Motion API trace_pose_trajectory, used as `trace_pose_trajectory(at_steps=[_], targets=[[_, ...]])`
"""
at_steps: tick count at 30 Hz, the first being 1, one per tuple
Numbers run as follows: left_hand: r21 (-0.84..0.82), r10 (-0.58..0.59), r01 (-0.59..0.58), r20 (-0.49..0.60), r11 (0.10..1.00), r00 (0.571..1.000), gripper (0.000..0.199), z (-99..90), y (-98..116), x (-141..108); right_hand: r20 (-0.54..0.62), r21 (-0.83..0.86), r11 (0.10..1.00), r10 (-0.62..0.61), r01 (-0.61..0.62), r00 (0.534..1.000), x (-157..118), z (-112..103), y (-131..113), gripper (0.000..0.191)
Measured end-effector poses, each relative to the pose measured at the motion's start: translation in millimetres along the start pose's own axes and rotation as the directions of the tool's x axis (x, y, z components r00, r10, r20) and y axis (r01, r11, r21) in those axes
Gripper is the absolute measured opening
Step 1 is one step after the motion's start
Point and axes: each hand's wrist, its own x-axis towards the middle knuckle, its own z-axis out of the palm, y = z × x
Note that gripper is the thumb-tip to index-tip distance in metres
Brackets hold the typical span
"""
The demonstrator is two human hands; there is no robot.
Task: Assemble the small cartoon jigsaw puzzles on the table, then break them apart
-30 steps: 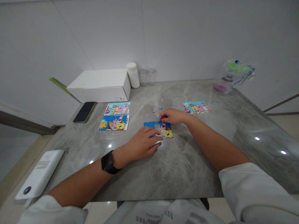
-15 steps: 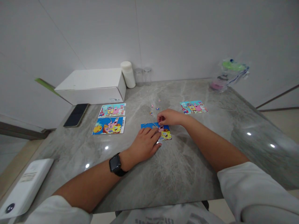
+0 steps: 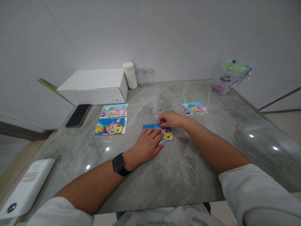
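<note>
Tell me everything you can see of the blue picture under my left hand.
The blue picture is a small rectangle, seemingly card, lying flat on the grey table. A yellow character shows at its lower right, with pink above. Your left hand covers much of its lower left; your right hand has bent fingers at the top edge, though contact is unclear.

White box (image 3: 92, 86): closed, back left on the grey surface (image 3: 183, 175)
White bottle (image 3: 130, 76): upright, just beside the box
Clear glasses (image 3: 149, 78): paired, right of the bottle
Phone (image 3: 78, 115): flat, screen dark, near the box
Clear bag (image 3: 236, 78): back right corner, green and pink inside
White device (image 3: 28, 188): near left
</note>
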Motion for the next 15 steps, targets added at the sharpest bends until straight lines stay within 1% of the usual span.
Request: trace_pose_trajectory(at_steps=[9,13,15], targets=[[-0.057,-0.004,0.002,-0.023,0.998,1.0,0.041,0.7,-3.9,4.9,-0.005,-0.008,1.0,0.018,-0.018,1.0,-3.5,-3.7,-7.8,0.009],[-0.07,-0.016,0.014,-0.029,0.997,0.999,0.041,1.5,-5.0,6.4,0.031,0.005,1.0,0.003,-0.003,1.0,-6.4,-6.0,-8.3,0.014],[-0.064,-0.02,0.019,-0.023,0.998,1.0,0.041,0.9,-5.1,7.0,0.044,-0.016,1.0,0.003,-0.002,0.999,-8.2,-6.9,-9.5,0.018]])
